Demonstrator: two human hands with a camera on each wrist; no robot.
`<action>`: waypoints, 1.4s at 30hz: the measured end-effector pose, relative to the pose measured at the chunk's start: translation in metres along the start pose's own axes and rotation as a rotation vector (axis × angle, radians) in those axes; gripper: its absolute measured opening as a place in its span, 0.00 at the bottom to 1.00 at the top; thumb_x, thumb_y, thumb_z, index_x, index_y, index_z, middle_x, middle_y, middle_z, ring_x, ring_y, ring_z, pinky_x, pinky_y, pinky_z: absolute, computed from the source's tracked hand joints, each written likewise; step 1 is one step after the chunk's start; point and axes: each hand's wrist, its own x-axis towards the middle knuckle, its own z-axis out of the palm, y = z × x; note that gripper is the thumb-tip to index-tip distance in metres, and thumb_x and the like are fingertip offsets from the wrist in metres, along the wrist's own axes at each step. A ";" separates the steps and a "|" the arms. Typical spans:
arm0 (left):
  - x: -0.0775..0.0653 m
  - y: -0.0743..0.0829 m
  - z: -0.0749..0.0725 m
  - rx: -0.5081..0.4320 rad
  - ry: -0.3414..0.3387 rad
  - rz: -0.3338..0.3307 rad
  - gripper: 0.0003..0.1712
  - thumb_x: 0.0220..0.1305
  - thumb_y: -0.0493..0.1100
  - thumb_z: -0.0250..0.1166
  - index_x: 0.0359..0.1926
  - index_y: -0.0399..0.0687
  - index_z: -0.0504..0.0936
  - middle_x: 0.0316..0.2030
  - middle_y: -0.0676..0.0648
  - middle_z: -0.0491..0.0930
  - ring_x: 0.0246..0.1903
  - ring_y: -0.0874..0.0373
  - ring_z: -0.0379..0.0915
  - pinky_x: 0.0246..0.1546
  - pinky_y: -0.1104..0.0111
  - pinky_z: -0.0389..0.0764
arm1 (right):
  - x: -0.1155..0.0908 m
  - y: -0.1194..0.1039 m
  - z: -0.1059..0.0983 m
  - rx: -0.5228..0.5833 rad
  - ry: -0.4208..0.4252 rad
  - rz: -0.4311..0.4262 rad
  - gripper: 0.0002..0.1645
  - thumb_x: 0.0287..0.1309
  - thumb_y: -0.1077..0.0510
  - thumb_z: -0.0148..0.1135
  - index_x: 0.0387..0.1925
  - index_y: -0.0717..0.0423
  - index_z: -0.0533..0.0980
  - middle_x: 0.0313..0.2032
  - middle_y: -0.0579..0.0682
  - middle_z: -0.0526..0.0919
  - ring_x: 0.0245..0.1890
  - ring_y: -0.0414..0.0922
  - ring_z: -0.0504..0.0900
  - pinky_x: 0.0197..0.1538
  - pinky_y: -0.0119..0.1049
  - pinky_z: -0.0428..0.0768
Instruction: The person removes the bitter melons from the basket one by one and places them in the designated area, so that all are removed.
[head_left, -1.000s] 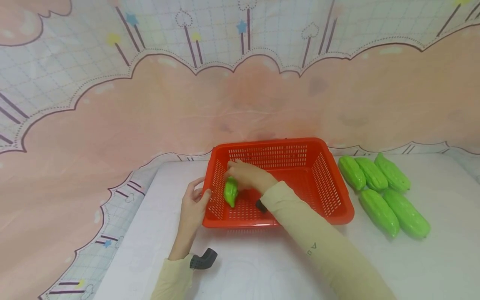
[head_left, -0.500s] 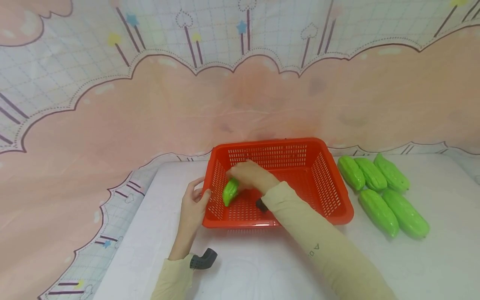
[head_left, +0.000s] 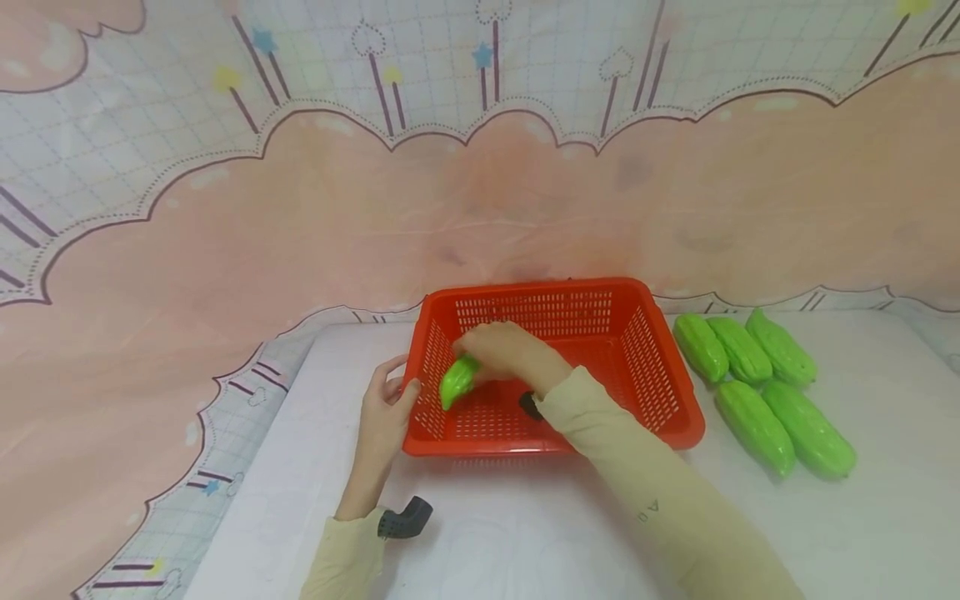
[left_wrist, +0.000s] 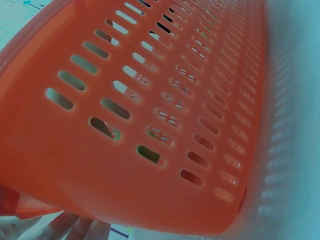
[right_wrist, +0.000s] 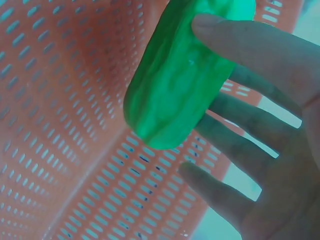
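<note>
Over the left part of a red plastic basket (head_left: 652,400), my right hand (head_left: 510,350) holds a glossy, ridged green bitter melon (head_left: 457,382). The right wrist view shows my thumb (right_wrist: 215,32) lying across the bitter melon (right_wrist: 175,85) and fingers behind it, with the little finger apart from it. My left hand (head_left: 384,412) grips the basket's left rim, thumb on the rim and fingers outside. In the left wrist view, the basket's slotted wall (left_wrist: 90,155) fills most of the picture, and some fingers (left_wrist: 65,227) show under the rim at lower left.
Several more green bitter melons (head_left: 755,427) lie close together on the white table (head_left: 510,533), right of the basket. Behind the basket hangs a printed cloth (head_left: 360,225). A black wrist mount (head_left: 405,518) sticks out from my left sleeve.
My right hand has turned the bitter melon so that its pointed lower end swings left, and the right forearm has shifted slightly right. The left hand stays at the rim.
</note>
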 end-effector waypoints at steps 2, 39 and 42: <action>0.000 0.000 0.000 0.002 -0.002 0.000 0.26 0.73 0.38 0.55 0.70 0.48 0.66 0.54 0.33 0.80 0.50 0.43 0.80 0.47 0.62 0.85 | -0.004 0.000 -0.001 0.000 0.000 0.000 0.20 0.56 0.52 0.72 0.51 0.47 0.82 0.44 0.41 0.85 0.44 0.42 0.80 0.53 0.39 0.80; 0.000 0.003 -0.001 -0.001 -0.016 0.000 0.27 0.73 0.39 0.56 0.70 0.47 0.65 0.54 0.32 0.79 0.47 0.47 0.81 0.42 0.70 0.85 | -0.069 0.022 -0.009 0.036 0.159 -0.018 0.18 0.53 0.45 0.74 0.44 0.45 0.83 0.38 0.41 0.83 0.38 0.39 0.77 0.41 0.38 0.81; 0.000 0.003 -0.001 0.001 -0.018 -0.001 0.27 0.73 0.39 0.56 0.70 0.48 0.65 0.54 0.32 0.79 0.48 0.47 0.81 0.42 0.70 0.85 | -0.073 0.024 -0.009 0.046 0.169 -0.013 0.18 0.52 0.44 0.74 0.43 0.45 0.84 0.38 0.40 0.83 0.38 0.39 0.77 0.40 0.38 0.81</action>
